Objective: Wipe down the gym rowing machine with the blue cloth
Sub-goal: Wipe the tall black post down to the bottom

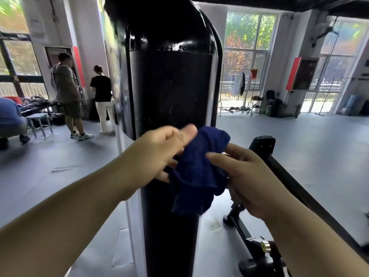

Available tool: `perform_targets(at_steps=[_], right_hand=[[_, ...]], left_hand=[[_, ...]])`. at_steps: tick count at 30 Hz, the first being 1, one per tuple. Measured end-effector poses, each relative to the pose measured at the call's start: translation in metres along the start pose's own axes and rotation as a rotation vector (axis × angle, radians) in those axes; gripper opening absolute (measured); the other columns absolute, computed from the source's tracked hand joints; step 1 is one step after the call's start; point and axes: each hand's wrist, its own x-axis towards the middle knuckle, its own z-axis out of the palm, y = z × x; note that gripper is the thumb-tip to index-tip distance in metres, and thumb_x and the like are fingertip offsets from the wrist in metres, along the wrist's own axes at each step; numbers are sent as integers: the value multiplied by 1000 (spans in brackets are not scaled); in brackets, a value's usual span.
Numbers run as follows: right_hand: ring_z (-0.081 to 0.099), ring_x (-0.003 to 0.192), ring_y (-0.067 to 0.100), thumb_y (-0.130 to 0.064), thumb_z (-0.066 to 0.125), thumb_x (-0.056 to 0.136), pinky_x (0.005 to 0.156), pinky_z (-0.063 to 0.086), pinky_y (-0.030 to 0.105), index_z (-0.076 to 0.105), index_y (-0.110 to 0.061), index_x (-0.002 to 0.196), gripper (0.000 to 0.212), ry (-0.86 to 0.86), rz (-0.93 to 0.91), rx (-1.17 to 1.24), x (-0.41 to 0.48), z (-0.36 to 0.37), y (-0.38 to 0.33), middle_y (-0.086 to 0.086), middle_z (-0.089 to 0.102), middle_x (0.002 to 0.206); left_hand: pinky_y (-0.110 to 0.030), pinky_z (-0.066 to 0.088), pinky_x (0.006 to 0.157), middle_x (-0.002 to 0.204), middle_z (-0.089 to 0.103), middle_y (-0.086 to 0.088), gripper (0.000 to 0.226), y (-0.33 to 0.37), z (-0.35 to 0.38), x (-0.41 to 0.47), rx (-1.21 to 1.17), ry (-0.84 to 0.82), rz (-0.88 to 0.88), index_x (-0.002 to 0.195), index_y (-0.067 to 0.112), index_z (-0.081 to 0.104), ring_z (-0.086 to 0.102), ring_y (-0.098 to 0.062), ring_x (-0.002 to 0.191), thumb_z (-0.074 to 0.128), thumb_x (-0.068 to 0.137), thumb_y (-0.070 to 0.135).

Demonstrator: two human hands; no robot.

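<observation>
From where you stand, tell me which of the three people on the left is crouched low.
The person in the blue top at the far left edge. The person in grey and the person in black stand upright.

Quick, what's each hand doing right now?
The left hand holds the blue cloth.
The right hand pinches the blue cloth too.

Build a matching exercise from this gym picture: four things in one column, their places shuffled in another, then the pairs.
1. blue cloth
2. black column
3. stool
4. clothes rack

A. by the windows, back right
B. held by left hand and right hand
C. upright, behind the cloth
D. on the floor, far left

Pairs: 1-B, 2-C, 3-D, 4-A
</observation>
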Motion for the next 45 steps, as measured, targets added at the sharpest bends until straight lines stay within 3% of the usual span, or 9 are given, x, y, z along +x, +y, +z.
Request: perform_targets(at_steps=[5,12,16,20,24,28,31,37,45], right_hand=[[70,101,26,-15,60,90,80,58,36,64,-16,122,32,-128,184,156,1,0,10,11,72,112],[53,129,38,-71,56,78,103,44,60,49,-30,143,77,-514,237,342,4,1,5,11,53,144],[66,106,30,-37,85,71,91,56,43,60,-20,132,68,-443,185,349,1,15,9,17,63,128],[71,86,22,-11,76,79,75,59,31,75,-10,104,25,-336,206,186,-7,27,3,13,73,101],[71,75,18,-4,71,74,62,56,28,71,-12,105,32,49,-137,90,-5,28,-20,8,74,89],[52,115,11,-14,67,82,100,44,31,67,-33,114,38,558,-899,-752,35,41,-37,-7,53,132],[23,148,26,-22,56,81,119,24,50,51,-14,141,61,471,-1069,-990,72,46,-13,8,28,158],[16,151,26,-33,52,91,115,25,58,39,-17,145,58,317,-1160,-1325,62,31,90,7,25,159],[21,148,38,-23,58,83,117,23,57,53,-11,138,57,455,-1302,-1127,98,58,-19,20,31,155]], left_hand=[[-19,53,57,82,75,2,17,-15,-1,-2,-17,12,99,86,19,72,70,-9,73,73,81,2],[-23,58,67,84,76,3,33,-9,-6,-8,-217,139,368,82,11,73,72,-10,77,60,83,-18],[-26,57,79,95,75,5,36,-6,-11,-12,-72,187,565,72,18,75,71,-10,89,59,74,-14],[-16,52,82,100,73,13,39,-7,-18,-13,105,151,656,79,23,74,67,-3,98,47,73,-4],[-17,48,93,106,70,10,35,-12,-41,-4,300,420,820,93,23,72,65,-2,103,54,84,-6],[-23,36,107,131,57,-3,38,-9,-65,23,544,745,943,119,8,66,52,-18,124,47,88,-4],[-25,24,117,152,36,-9,47,-16,-71,51,545,698,911,142,6,47,33,-22,143,40,95,10],[-11,16,115,160,21,8,50,-74,-71,66,402,532,716,149,33,22,17,1,147,30,99,33],[-2,18,107,160,22,12,49,-77,-67,58,337,513,692,146,36,26,18,7,144,34,101,19]])
